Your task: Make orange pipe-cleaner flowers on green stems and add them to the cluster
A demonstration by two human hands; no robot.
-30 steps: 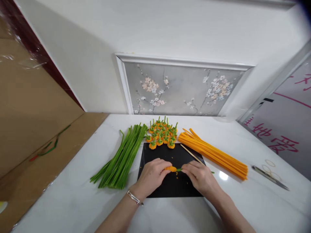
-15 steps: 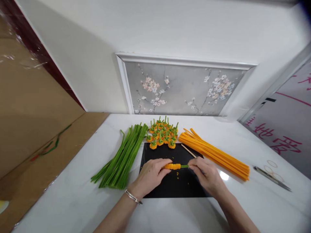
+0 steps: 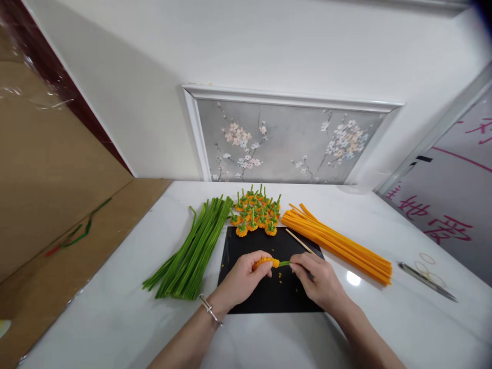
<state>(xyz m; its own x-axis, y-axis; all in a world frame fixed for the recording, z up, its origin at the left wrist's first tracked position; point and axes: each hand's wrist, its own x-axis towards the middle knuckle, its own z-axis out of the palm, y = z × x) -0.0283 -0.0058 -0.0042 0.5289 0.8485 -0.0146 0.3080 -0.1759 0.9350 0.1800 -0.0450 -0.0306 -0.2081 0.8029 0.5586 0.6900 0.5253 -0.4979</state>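
Observation:
My left hand (image 3: 246,277) pinches an orange ridged coil (image 3: 265,262) between thumb and fingers above the black mat (image 3: 269,300). A short green stem (image 3: 284,264) sticks out of the coil's right end. The fingertips of my right hand (image 3: 313,274) are closed on the stem's other end. Beyond the mat's back edge stand several small orange pumpkin shapes (image 3: 255,210) with green stems. A thin wooden stick (image 3: 299,241) lies slanted on the mat, behind my right hand. Small orange bits (image 3: 280,278) lie on the mat below the coil.
A bundle of green stems (image 3: 196,246) lies on the white table (image 3: 115,297) at left. To the right are a bundle of orange stems (image 3: 338,243), pointed metal tweezers or scissors (image 3: 427,282) and thin rings (image 3: 426,259). A wall panel (image 3: 292,143) stands behind.
The coil has tilted and shifted slightly left, with my left fingers now further around it. My right hand has moved a little left with the stem's end.

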